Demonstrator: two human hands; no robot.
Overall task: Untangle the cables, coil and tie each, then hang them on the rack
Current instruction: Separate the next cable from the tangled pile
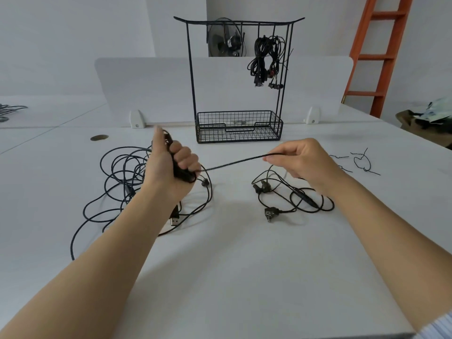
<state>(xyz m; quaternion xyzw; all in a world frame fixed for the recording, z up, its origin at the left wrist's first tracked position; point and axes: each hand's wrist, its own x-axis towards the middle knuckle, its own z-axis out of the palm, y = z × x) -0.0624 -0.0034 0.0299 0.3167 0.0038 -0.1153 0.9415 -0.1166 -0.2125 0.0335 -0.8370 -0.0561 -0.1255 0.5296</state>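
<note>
Two bare forearms (122, 253) reach in from 7 and 5 o'clock over the white table (232, 277). The left hand (171, 162), at about 10 o'clock from the middle of the view, is fisted round a few gathered turns of a black cable (234, 163). The right hand (305, 162), at 2 o'clock, pinches the same cable between thumb and fingertips, so a straight stretch runs taut between the two hands. Most of that cable lies in wide loose loops on the table at 9 o'clock, its USB plug (174, 220) just below the left wrist — the coiling looks barely begun.

A thinner earphone cable (293, 199) lies in a slack heap at 4 o'clock, beneath the right hand and untouched. It seems to lie apart from the black cable, so the untangling looks largely over.

At 12 o'clock stands the wire rack (191, 69), with hung bundles (265, 59) of dark cable on the hooks at its right end; I cannot tell how many. A few twist ties (362, 162) wait at 3 o'clock.

So part of the job appears done. What is left, as I judge it, is winding in the loose loops, tying and hanging this cable — then the same for the earphone cable.
</note>
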